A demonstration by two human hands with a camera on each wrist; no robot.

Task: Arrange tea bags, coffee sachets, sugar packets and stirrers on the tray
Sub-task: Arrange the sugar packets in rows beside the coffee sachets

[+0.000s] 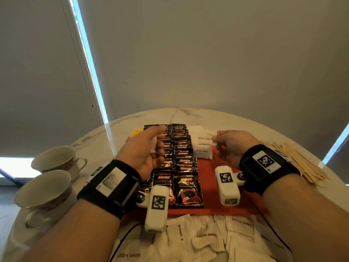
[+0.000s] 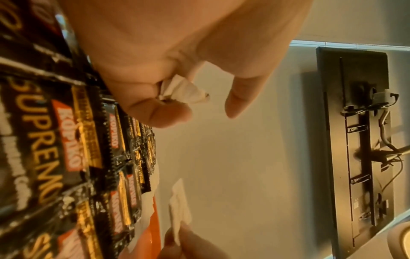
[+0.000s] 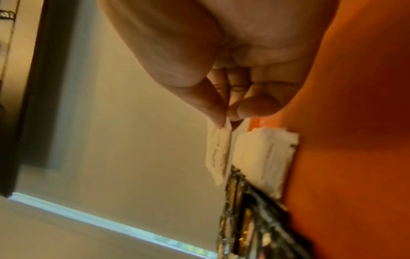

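Note:
An orange tray point(image 1: 209, 195) holds two columns of black coffee sachets point(image 1: 185, 167), with white brown-sugar packets point(image 1: 203, 148) laid beside them at the far right. My right hand point(image 1: 217, 140) pinches one sugar packet point(image 1: 208, 138) by its edge just above those packets; the wrist view shows the packet point(image 3: 217, 154) hanging from thumb and finger beside the stack point(image 3: 264, 157). My left hand point(image 1: 160, 142) hovers over the sachets, its fingers curled round crumpled white packets point(image 2: 184, 91). Wooden stirrers point(image 1: 302, 163) lie on the table right of the tray. Yellow tea bags point(image 1: 137, 132) show at the tray's far left.
Several loose brown-sugar packets point(image 1: 207, 237) lie on the marble table point(image 1: 188, 114) in front of the tray. Two teacups point(image 1: 54, 159) stand at the left edge. Grey blinds hang behind the table.

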